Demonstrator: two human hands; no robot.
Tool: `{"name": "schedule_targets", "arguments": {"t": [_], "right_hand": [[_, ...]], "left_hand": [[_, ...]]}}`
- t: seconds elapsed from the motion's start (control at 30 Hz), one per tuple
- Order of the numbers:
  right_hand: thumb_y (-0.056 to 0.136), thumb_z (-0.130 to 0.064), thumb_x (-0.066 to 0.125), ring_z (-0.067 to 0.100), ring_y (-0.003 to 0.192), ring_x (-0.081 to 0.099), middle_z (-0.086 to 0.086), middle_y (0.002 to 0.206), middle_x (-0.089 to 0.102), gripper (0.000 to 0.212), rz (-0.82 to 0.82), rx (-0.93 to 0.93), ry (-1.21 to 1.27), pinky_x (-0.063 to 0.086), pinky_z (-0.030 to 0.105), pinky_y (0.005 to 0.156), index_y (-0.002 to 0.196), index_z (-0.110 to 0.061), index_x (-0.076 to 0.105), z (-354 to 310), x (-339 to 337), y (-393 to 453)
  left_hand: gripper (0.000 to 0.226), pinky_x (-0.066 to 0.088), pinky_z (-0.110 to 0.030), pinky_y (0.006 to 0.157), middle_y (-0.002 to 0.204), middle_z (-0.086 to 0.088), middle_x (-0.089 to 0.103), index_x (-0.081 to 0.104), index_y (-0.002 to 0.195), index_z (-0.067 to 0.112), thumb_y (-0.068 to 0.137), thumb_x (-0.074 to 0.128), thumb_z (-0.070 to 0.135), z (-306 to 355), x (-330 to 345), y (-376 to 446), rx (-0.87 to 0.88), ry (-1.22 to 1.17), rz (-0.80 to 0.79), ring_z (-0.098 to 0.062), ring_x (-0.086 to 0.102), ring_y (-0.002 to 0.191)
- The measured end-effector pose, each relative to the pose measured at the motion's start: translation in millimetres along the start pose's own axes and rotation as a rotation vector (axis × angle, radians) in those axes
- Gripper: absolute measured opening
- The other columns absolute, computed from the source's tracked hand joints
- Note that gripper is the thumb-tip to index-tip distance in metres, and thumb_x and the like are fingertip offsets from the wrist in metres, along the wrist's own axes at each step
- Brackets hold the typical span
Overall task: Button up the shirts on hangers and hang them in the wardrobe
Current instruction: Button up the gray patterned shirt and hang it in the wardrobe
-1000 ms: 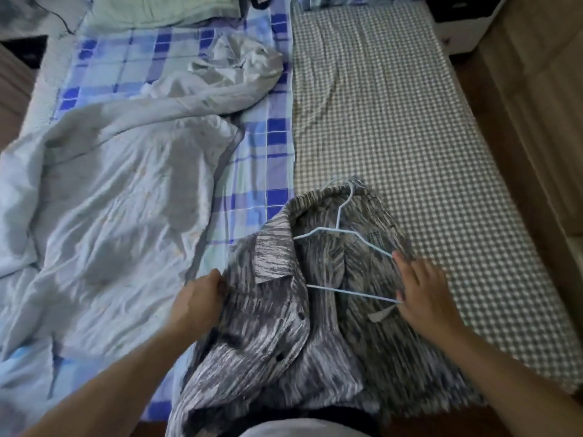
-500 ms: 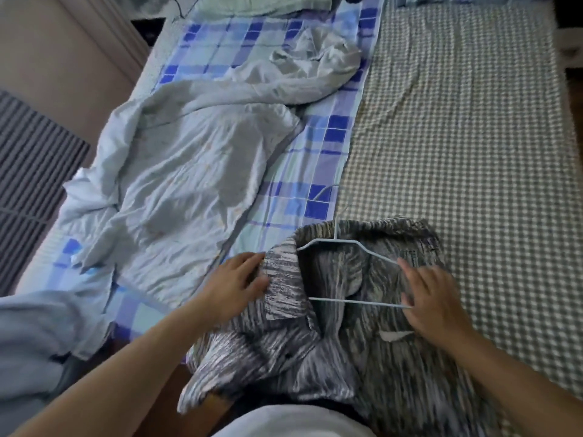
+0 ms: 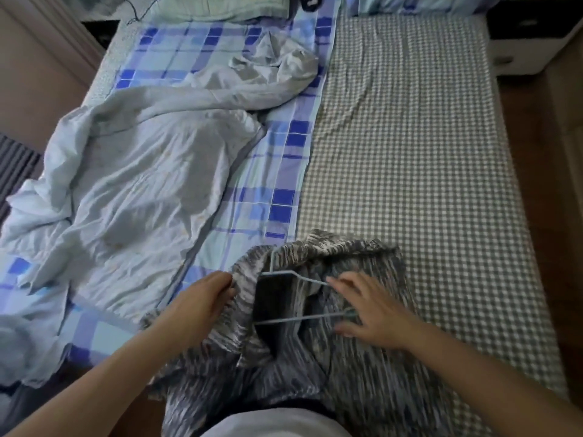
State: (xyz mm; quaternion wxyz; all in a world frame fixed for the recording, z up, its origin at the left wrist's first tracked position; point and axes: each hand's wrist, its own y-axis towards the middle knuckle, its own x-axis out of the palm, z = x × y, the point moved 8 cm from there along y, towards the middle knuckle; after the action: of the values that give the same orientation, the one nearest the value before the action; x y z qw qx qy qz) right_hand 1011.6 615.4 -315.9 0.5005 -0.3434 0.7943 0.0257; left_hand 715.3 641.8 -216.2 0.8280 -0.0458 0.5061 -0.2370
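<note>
A grey streaked shirt (image 3: 356, 367) lies on the near edge of the bed, collar end away from me, with a pale blue wire hanger (image 3: 293, 274) lying inside its open neck. My left hand (image 3: 202, 304) pinches the shirt's left collar and front edge, pulling it outward. My right hand (image 3: 369, 307) rests on the hanger's right shoulder and bottom bar, fingers spread and fairly straight, pressing it onto the cloth. The shirt front is open, showing the dark inside.
A crumpled pale blue blanket (image 3: 132, 184) covers the left of the bed over a blue plaid sheet (image 3: 277, 190). A grey gingham sheet (image 3: 410, 152) covers the right half. A white bedside unit (image 3: 523, 42) stands at the far right, with wooden floor (image 3: 561, 216) beside it.
My left hand has moved from lying flat on the collar to pinching the shirt's left edge and pulling it aside. The hanger has shifted left and the shirt's neck has opened wider.
</note>
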Motion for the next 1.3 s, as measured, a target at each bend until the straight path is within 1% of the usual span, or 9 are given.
{"name": "schedule_targets", "arguments": {"t": [0.1, 0.27, 0.43, 0.7, 0.83, 0.9, 0.97, 1.03, 1.3], "right_hand": [[0.095, -0.061, 0.055, 0.023, 0.146, 0.025, 0.001, 0.161, 0.022, 0.086, 0.224, 0.293, 0.088, 0.029, 0.042, 0.119, 0.161, -0.022, 0.015, 59.1, -48.5, 26.9], [0.079, -0.071, 0.068, 0.03, 0.141, 0.037, 0.0, 0.155, 0.043, 0.083, -0.222, 0.579, -0.148, 0.035, 0.044, 0.112, 0.146, -0.027, 0.049, 122.7, -27.8, 49.5], [0.098, -0.026, 0.067, 0.021, 0.088, 0.064, 0.011, 0.105, 0.072, 0.01, 0.023, 0.614, 0.45, 0.047, 0.026, 0.066, 0.098, -0.017, 0.07, 67.5, -26.6, 37.2], [0.09, -0.041, 0.067, 0.01, 0.074, 0.072, -0.003, 0.081, 0.077, 0.023, 0.164, 0.486, 0.574, 0.052, 0.022, 0.067, 0.09, -0.019, 0.073, -70.1, -159.4, -51.1], [0.097, -0.032, 0.061, 0.001, 0.076, 0.065, -0.014, 0.098, 0.069, 0.018, 0.496, 0.544, 0.58, 0.046, 0.011, 0.07, 0.113, -0.024, 0.064, -139.6, -180.6, -103.1], [0.097, -0.038, 0.06, 0.01, 0.078, 0.064, 0.003, 0.107, 0.068, 0.034, 0.681, 0.617, 0.55, 0.049, 0.012, 0.07, 0.128, -0.023, 0.059, -169.9, -181.2, -132.1], [0.084, -0.07, 0.058, 0.036, 0.084, 0.069, 0.022, 0.101, 0.074, 0.062, 0.802, 0.646, 0.503, 0.056, 0.033, 0.084, 0.121, -0.021, 0.067, -206.9, -178.6, -159.7], [0.077, -0.084, 0.053, 0.033, 0.086, 0.072, 0.011, 0.091, 0.077, 0.07, 0.928, 0.66, 0.494, 0.055, 0.049, 0.09, 0.104, -0.022, 0.072, -241.9, -180.0, -187.6], [0.102, -0.035, 0.057, 0.019, 0.058, 0.048, 0.01, 0.062, 0.057, 0.044, 1.558, 0.603, 0.149, 0.035, 0.032, 0.055, 0.068, -0.007, 0.056, -404.7, -250.0, -291.3]], "left_hand": [[0.028, 0.036, -0.028, 0.062, 0.081, 0.018, 0.042, 0.034, 0.081, 0.034, 0.105, 0.034, 0.049, 3.5, -19.6, -27.5, 0.084, -0.002, 0.057, -0.001, 0.045, 0.071], [0.031, 0.04, -0.027, 0.065, 0.081, 0.016, 0.043, 0.039, 0.083, 0.031, 0.107, 0.035, 0.05, -3.1, -38.9, -62.1, 0.136, 0.008, 0.076, -0.001, 0.048, 0.072], [0.026, 0.04, -0.026, 0.06, 0.082, 0.022, 0.042, 0.036, 0.086, 0.038, 0.107, 0.03, 0.053, -17.8, -56.0, -92.3, 0.144, 0.094, 0.097, -0.004, 0.05, 0.069], [0.027, 0.042, -0.027, 0.06, 0.08, 0.02, 0.047, 0.046, 0.091, 0.036, 0.105, 0.032, 0.055, -52.8, -91.6, -115.2, 0.208, 0.118, 0.144, -0.003, 0.052, 0.068], [0.029, 0.038, -0.022, 0.06, 0.075, 0.018, 0.048, 0.042, 0.084, 0.037, 0.103, 0.03, 0.056, -50.5, -102.3, -136.2, 0.272, 0.066, 0.189, 0.0, 0.051, 0.067], [0.026, 0.039, -0.025, 0.059, 0.072, 0.017, 0.048, 0.04, 0.082, 0.037, 0.103, 0.034, 0.05, -50.8, -113.3, -147.9, 0.279, 0.041, 0.265, -0.001, 0.049, 0.066], [0.023, 0.041, -0.035, 0.059, 0.07, 0.013, 0.054, 0.049, 0.082, 0.031, 0.104, 0.047, 0.038, -46.0, -130.8, -156.9, 0.273, -0.024, 0.349, -0.005, 0.053, 0.067], [0.013, 0.045, -0.036, 0.063, 0.073, 0.006, 0.065, 0.064, 0.09, 0.022, 0.101, 0.059, 0.027, -25.7, -154.5, -167.1, 0.281, -0.094, 0.424, -0.014, 0.061, 0.07], [0.018, 0.043, -0.035, 0.063, 0.089, -0.009, 0.073, 0.07, 0.113, 0.012, 0.099, 0.065, 0.023, 141.4, -292.0, -244.8, 0.572, -0.202, 0.769, -0.027, 0.065, 0.08]]}}
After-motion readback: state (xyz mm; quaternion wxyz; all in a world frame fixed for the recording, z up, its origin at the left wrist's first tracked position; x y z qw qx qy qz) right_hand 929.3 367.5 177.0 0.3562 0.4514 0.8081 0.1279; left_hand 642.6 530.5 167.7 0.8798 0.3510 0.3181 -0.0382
